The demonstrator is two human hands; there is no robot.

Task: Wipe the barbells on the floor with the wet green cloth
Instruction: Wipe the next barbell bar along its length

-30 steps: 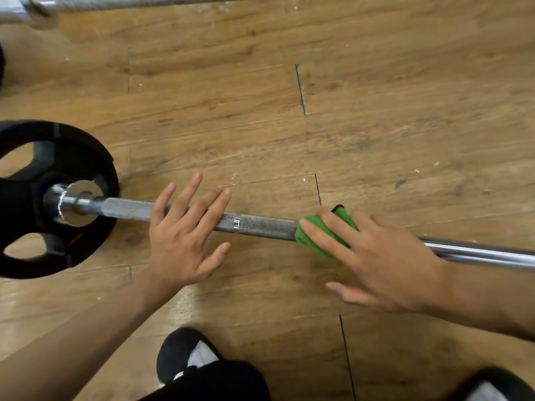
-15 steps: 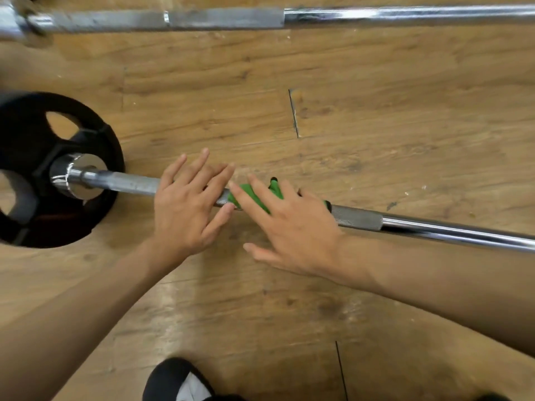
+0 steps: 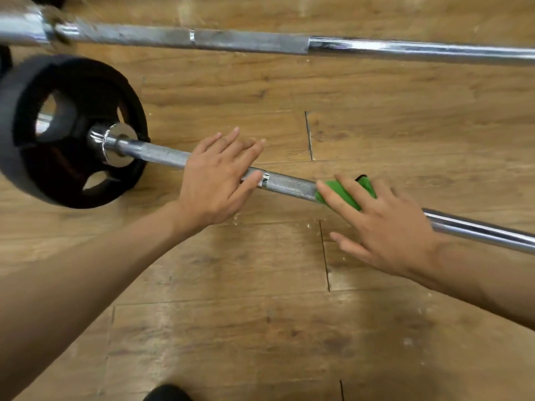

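**Head view, looking down.** 2 barbells lie on a brown wooden plank floor [image 3: 260, 328].

- **Near barbell** [image 3: 289, 185]: a round steel bar with a dull knurled section and a smooth chrome section. It runs from the left middle of the view down toward the right edge.
- **Black weight plate** [image 3: 86, 82]: a round plate with cut-out holes on the left end of the near barbell. It stands on edge on the floor, with a shiny chrome collar [image 3: 115, 143] against its inner face.
- **Far barbell** [image 3: 252, 41]: a second steel bar, dull at the left and polished at the right. It crosses the top of the view, well apart from the near one.
- **Left hand** [image 3: 215, 180]: it rests palm down on the knurled section, near the plate. The 4 fingers are straight and point away from the person, and the thumb lies along the bar beside a narrow bright ring. Its grip is released and grasps nothing.
- **Right hand** [image 3: 388, 227]: it sits farther right on the same bar. The straight, spread fingers press a small bright green cloth [image 3: 344, 193] onto the bar at the right end of the visible knurling. Its grip is likewise released, with no finger curled round bar or cloth, and the thumb points out over the floor.
- **Green cloth**: it lies between the fingers and the bar and shows between the fingers. Whether it wraps beneath the bar cannot be told.
- **Black shoe** [image 3: 168, 393]: its rounded toe shows at the bottom edge.
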